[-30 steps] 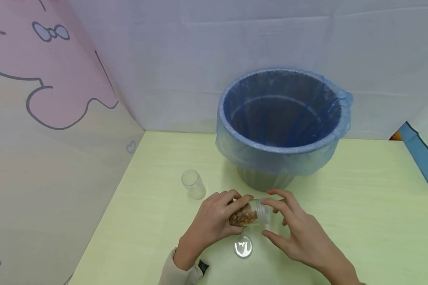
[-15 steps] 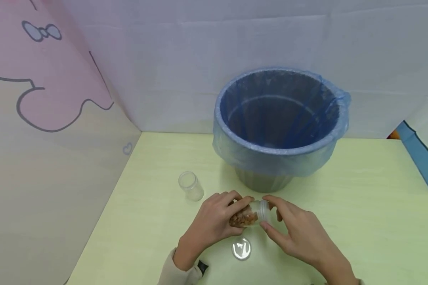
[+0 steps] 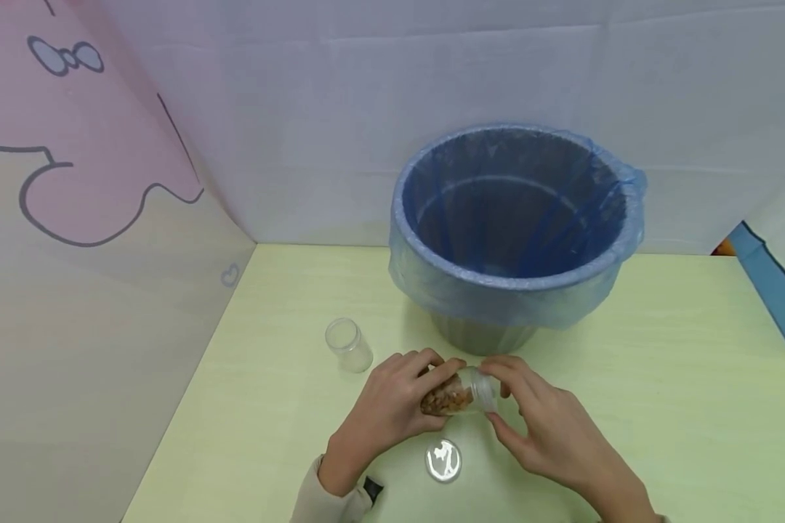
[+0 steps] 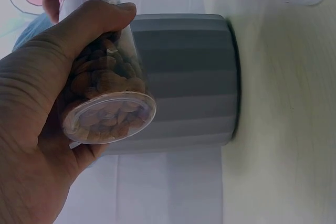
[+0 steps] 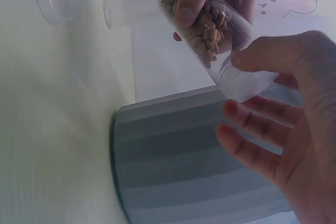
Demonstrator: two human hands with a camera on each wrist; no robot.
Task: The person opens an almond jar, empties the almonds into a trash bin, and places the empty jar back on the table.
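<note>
A clear jar of brown nuts (image 3: 450,397) lies tilted on its side above the table, and my left hand (image 3: 399,403) grips it round the body. In the left wrist view the jar (image 4: 105,103) shows its clear base, with my left hand (image 4: 31,150) wrapped round it. My right hand (image 3: 536,421) pinches the jar's clear screw lid (image 3: 484,388) between thumb and fingers. The right wrist view has the lid (image 5: 244,82) under my right hand's thumb (image 5: 273,56), with the nuts (image 5: 207,30) behind it.
A grey bin (image 3: 484,334) lined with a blue bag (image 3: 517,290) stands right behind my hands. An empty clear jar (image 3: 348,344) stands to the left. A loose clear lid (image 3: 443,460) lies on the green table (image 3: 661,378) near me. Panels wall in the left and back.
My right hand's fingers, spread near the jar's mouth a second ago, have drawn in round the lid. The left hand and jar have stayed in place.
</note>
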